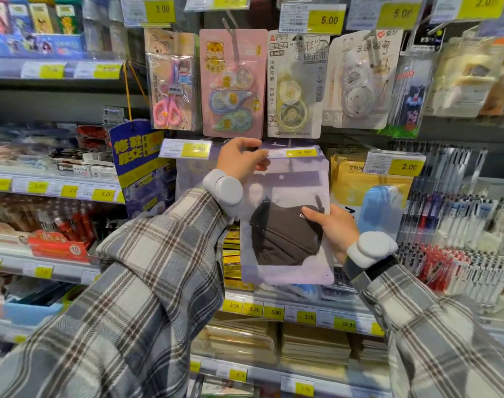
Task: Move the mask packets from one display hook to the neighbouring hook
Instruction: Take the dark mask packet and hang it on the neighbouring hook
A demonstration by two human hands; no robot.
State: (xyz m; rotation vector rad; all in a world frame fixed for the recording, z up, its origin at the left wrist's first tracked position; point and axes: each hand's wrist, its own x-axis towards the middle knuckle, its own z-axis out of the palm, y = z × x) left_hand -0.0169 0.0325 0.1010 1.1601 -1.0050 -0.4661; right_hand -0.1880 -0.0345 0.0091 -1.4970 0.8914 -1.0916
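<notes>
Shop shelving (58,179) fills the whole view, tier on tier of stationery, with yellow price labels along every edge and carded scissors and correction tapes hanging on pegs above. Two plaid sleeves (147,282) reach in from below, each with a pale grey band at the wrist. Between them, at the middle of the display, a lavender mask packet (285,188) with a black mask showing through its window is held flat, facing the person. It lies in front of a stack of like packets (323,160), and a row of yellow packets (351,185) hangs just to its right. The right hand (335,229) grips the packet's lower right side. Its thumb lies across the front over the black mask, and its other fingers are behind the packet and out of sight. The left hand (239,159) is at the top left corner, its thumb and curled fingers pinching the upper edge just beside the small 3.90 price tag (301,152). The peg itself is hidden behind that tag and the hand. A neighbouring tag marked 2.90 (195,149) sits just to the left, with more pale packets below it. I judge the step to be working the packet's hang hole at the peg, though I cannot tell if it is coming off or going on. Next, the top edge must be kept level and the hole lined up with the peg tip, with the lower hand steadying the packet against twisting.
</notes>
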